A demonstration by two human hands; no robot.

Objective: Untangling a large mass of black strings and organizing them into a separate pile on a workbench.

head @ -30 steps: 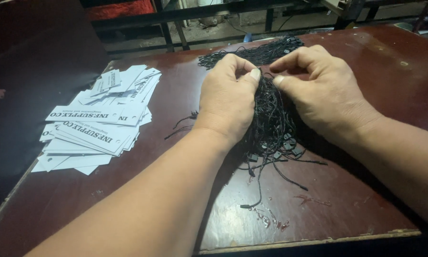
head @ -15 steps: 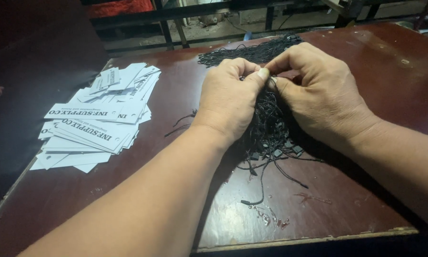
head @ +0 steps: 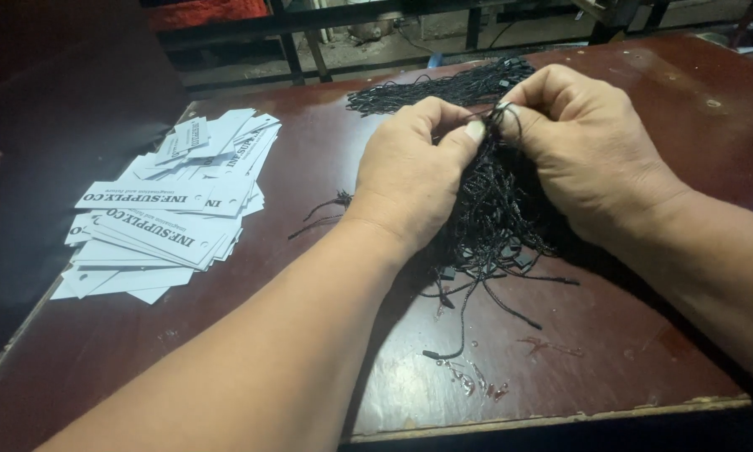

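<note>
A tangled bundle of thin black strings [head: 498,213] lies on the dark red table [head: 309,167], stretching from the far edge down under my hands. My left hand [head: 414,172] rests on the bundle with thumb and forefinger pinched on strands at its top. My right hand [head: 581,142] meets it fingertip to fingertip, also pinching black strands. Loose string ends with small black plastic tips trail toward me below the hands.
A spread pile of white printed paper tags [head: 167,209] lies at the left of the table. One stray string [head: 326,209] sits between tags and hands. Metal bars and a floor lie beyond the far edge; the table's front edge is close to me.
Both hands stay on the string bundle; their fingertips have worked closer together at the top, lifting a few strands. The tags have not moved.
</note>
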